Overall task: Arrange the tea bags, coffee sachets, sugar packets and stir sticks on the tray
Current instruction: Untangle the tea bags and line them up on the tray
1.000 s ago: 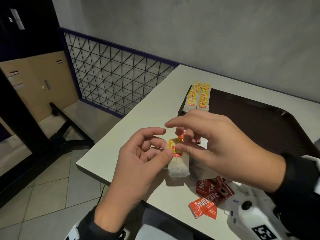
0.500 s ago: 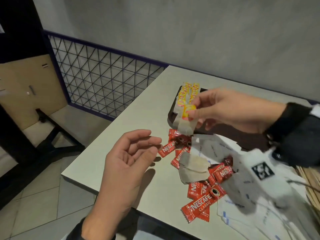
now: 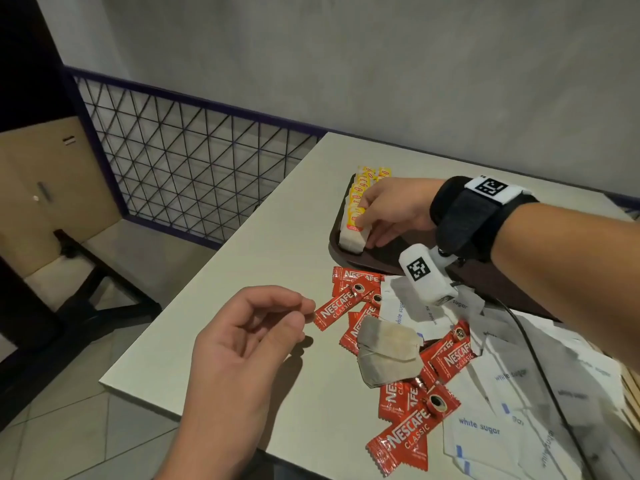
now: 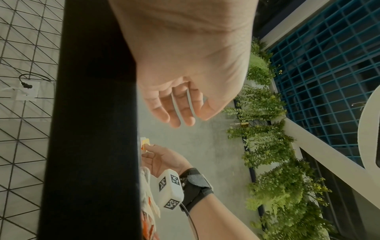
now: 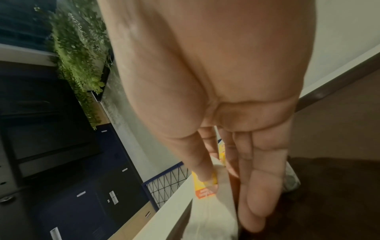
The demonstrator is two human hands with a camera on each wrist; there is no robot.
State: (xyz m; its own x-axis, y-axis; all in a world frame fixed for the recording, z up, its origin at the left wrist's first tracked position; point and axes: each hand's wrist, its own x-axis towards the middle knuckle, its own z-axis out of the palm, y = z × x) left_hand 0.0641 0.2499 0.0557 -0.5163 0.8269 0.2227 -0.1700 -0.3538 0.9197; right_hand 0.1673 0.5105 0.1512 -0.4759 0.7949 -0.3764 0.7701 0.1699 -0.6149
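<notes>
Your right hand [image 3: 391,209] pinches the yellow tag of a white paper tea bag [image 3: 352,237] at the near end of the yellow-tagged row of tea bags [image 3: 360,195] standing along the left edge of the dark brown plastic tray [image 3: 491,282]. Let go carelessly and that upright bag may tip, knocking its neighbours down in turn. Your left hand [image 3: 242,344] hovers empty, fingers loosely curled, beside the red coffee sachets [image 3: 408,441] heaped on the pale surface [image 3: 284,209]; a brush could scatter them off the near edge.

Grey plaster wall [image 3: 346,57] behind; purple-framed wire lattice [image 3: 194,181] left; tiled floor [image 3: 69,427]; pale table [image 3: 263,237].
</notes>
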